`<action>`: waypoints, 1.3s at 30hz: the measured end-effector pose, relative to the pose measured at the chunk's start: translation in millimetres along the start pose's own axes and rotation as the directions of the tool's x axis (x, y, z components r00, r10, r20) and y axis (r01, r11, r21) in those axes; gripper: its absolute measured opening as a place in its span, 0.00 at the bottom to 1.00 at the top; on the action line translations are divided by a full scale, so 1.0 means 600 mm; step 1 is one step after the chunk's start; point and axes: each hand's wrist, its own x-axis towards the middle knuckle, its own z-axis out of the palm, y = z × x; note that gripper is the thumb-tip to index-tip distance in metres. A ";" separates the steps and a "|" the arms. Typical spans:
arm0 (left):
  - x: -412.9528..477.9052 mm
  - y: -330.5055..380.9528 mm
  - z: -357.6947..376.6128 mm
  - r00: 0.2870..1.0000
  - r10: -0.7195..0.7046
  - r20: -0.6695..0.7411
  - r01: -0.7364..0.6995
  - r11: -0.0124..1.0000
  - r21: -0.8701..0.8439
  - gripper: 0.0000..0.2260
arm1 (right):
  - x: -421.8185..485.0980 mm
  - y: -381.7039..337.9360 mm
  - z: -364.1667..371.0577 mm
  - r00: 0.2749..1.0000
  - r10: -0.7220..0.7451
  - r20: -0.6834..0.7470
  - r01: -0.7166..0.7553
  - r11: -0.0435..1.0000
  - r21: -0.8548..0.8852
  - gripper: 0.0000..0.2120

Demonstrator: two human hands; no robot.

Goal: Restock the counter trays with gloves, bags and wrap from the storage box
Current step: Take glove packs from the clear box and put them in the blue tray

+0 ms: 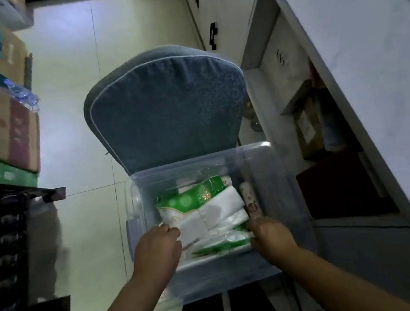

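Packets [206,208], judged light, soft and slippery, are stacked in the storage box [199,160] on a chair [165,103], and are best held at both ends. The 9 o'clock end is gripped by fingers of the left hand [156,249]; whether the right hand [272,237], at 3 o'clock, grips cannot be told.

The scene is covered by a single view, taken from a wide-angle camera worn on the head. It is aimed steeply downward and slightly forward. The storage box [199,159] is framed at close range in the lower middle. The left hand [157,251] and right hand [272,238] are seen entering from the bottom edge, nearest the lens. The chair [165,103] and floor [68,69] are shown farther off, with straight lines bent towards the frame's edges.
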 end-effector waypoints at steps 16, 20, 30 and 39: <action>0.126 0.092 0.201 0.975 0.126 0.183 -0.088 0.975 -0.204 0.25 | 0.156 0.059 0.117 0.954 -0.261 0.147 0.264 0.964 0.000 0.12; 0.141 0.111 0.182 0.980 0.157 0.118 -0.137 0.977 -0.165 0.24 | 0.156 0.059 0.069 0.932 -0.348 0.098 0.349 0.937 0.003 0.12; 0.120 0.043 0.076 0.999 0.041 0.034 -0.037 0.991 -0.127 0.14 | 0.156 0.041 -0.032 0.926 -0.374 -0.050 0.375 0.927 0.019 0.09; 0.068 -0.113 0.032 0.856 -0.512 -0.068 0.385 0.721 -0.576 0.05 | 0.211 0.017 -0.016 0.993 -0.105 -0.056 0.114 0.973 0.200 0.08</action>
